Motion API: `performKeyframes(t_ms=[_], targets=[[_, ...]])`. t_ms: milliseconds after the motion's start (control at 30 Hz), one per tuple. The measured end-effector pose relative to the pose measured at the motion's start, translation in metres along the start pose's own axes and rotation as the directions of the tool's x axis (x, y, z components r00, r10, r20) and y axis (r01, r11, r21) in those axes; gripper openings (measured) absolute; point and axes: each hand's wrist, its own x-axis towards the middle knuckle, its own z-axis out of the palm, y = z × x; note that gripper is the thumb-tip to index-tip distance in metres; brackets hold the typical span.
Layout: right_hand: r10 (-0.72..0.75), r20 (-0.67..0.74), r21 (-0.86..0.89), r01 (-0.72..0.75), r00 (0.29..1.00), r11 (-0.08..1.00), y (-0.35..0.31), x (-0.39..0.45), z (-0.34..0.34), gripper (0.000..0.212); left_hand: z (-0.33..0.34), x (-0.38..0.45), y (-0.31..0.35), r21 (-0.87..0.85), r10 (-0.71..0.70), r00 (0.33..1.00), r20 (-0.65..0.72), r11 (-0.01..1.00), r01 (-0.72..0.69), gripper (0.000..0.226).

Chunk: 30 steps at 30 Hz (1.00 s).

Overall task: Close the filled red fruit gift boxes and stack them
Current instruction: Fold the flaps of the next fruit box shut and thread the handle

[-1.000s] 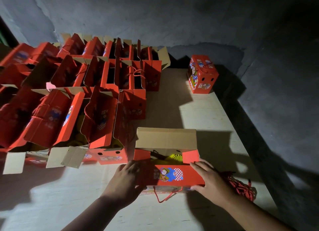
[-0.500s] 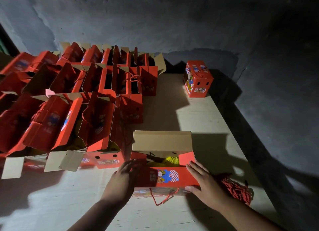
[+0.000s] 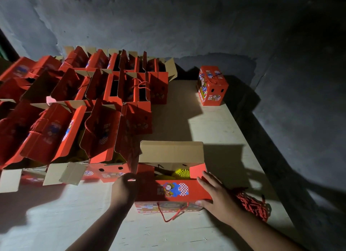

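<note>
Red fruit gift box [image 3: 168, 208] half open on the pale surface [image 3: 74, 222], your left hand [image 3: 124, 187] fingers curled round its left end, your right hand [image 3: 217, 194] fingers flat on the near flap [image 3: 185, 190]

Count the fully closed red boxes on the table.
1. The closed box stands alone at the far right corner of the table. Other boxes in view stand open; more may be hidden past the left edge.
</note>
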Motion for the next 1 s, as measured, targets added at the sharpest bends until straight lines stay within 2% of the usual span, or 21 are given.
performKeyframes(t_ms=[100,267,367,433,500,600,700,767,833,900,933,1000], targets=[[-0.002,0.029,0.008,0.001,1.000,1.000,-0.001,0.002,-0.001,0.088,0.001,0.003,0.002,-0.027,0.014,0.999,0.030,1.000,-0.013,0.039],[-0.041,0.015,0.056,0.040,0.999,0.998,0.001,0.006,-0.009,0.084,-0.001,0.006,0.003,-0.078,0.069,0.984,0.164,0.995,-0.057,0.054],[-0.059,0.027,0.110,0.056,0.998,0.992,0.003,0.009,-0.017,0.084,-0.004,0.010,0.006,-0.097,0.008,0.969,0.245,0.995,0.017,0.064],[-0.056,0.048,0.149,0.048,0.997,0.988,0.002,0.010,-0.022,0.083,-0.006,0.013,0.012,-0.128,-0.023,0.952,0.304,0.990,0.065,0.064],[-0.054,0.057,0.177,0.043,0.997,0.983,0.000,0.011,-0.027,0.080,-0.008,0.017,0.020,-0.148,0.006,0.938,0.348,0.988,0.048,0.051],[-0.063,-0.016,0.151,0.065,0.998,0.986,-0.004,0.014,-0.032,0.062,-0.008,0.023,0.025,-0.184,0.048,0.933,0.357,0.983,0.020,0.034],[-0.048,-0.092,0.157,0.062,0.995,0.986,-0.006,0.021,-0.036,0.045,-0.006,0.027,0.022,-0.181,0.066,0.941,0.331,0.983,-0.006,0.038],[-0.023,-0.103,0.167,0.040,0.994,0.985,-0.006,0.025,-0.037,0.043,-0.003,0.026,0.019,-0.181,0.055,0.954,0.294,0.983,-0.001,0.049],[0.010,-0.155,0.205,0.022,0.988,0.979,-0.006,0.031,-0.034,0.054,-0.001,0.023,0.019,-0.159,0.064,0.972,0.226,0.987,-0.028,0.064],[0.102,-0.189,0.275,-0.047,0.977,0.960,-0.008,0.037,-0.032,0.082,0.002,0.019,0.019,-0.074,0.095,0.984,0.152,0.994,-0.085,0.076],[0.154,-0.186,0.313,-0.091,0.970,0.945,-0.008,0.040,-0.031,0.099,0.002,0.017,0.019,-0.024,0.108,0.986,0.129,0.994,-0.106,0.078],[0.214,-0.154,0.387,-0.140,0.965,0.911,-0.007,0.045,-0.029,0.126,0.001,0.013,0.022,0.042,0.178,0.979,0.101,0.982,-0.183,0.066]])
